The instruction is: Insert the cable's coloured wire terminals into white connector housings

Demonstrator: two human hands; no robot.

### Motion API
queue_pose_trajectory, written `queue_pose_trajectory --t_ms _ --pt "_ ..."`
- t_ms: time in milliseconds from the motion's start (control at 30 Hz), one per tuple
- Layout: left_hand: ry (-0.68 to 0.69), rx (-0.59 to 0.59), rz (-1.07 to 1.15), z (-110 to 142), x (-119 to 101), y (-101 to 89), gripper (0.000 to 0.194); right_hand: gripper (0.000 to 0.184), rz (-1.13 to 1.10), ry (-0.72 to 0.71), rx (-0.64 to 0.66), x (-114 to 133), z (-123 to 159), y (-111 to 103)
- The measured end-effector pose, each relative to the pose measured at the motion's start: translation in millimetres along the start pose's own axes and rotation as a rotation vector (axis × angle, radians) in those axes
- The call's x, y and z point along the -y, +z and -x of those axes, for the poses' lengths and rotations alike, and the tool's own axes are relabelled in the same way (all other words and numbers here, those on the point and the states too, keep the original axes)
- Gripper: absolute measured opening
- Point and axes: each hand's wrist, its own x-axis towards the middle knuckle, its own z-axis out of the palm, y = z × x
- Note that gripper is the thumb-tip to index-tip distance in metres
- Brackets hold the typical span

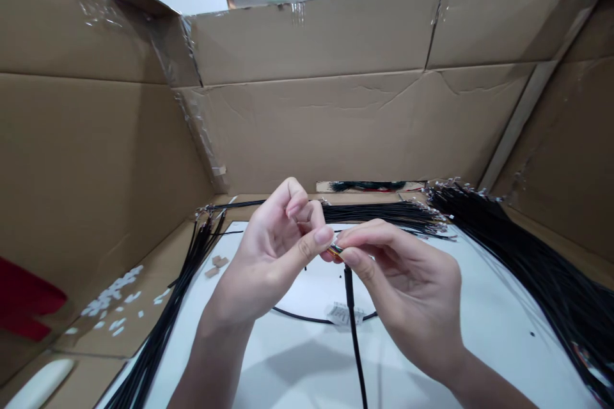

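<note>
Both hands meet in the middle, above a white work surface [297,358]. My left hand [273,255] pinches a small pale piece, perhaps a connector, between thumb and forefinger; the fingers mostly cover it. Close beside it, my right hand [407,287] pinches thin coloured wires [335,250], yellow and dark ones among them. These wires come out of the end of a black cable [352,319] that hangs down toward me below the fingertips. A white printed label [339,314] lies behind the cable, on a loop of black cable across the surface.
Bundles of black cables lie at the left [182,307], the back [378,211] and the right [522,262]. White scraps [112,294] and a red item [29,300] are at the left. Cardboard walls [311,115] stand around the surface. Small brown pieces [217,266] lie near my left wrist.
</note>
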Motion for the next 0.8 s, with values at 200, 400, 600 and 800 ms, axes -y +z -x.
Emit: queue_pose_trajectory --t_ms 200,400,600,800 --pt "0.030 0.069 -0.055 1.4 -0.1 0.0 0.031 0.010 -0.001 -0.013 -0.007 3.9 0.6 0.3" --pt "0.060 0.112 -0.063 2.7 0.6 -0.4 0.029 0.015 -0.007 0.078 -0.036 8.7 7.2 0.9" --pt "0.026 0.152 -0.079 4.8 -2.0 -1.2 0.032 0.013 -0.046 0.145 0.035 11.5 5.1 -2.1" --pt "-0.032 0.167 -0.029 6.7 -3.4 -2.6 0.033 0.013 -0.012 0.157 0.044 14.6 6.6 -3.0"
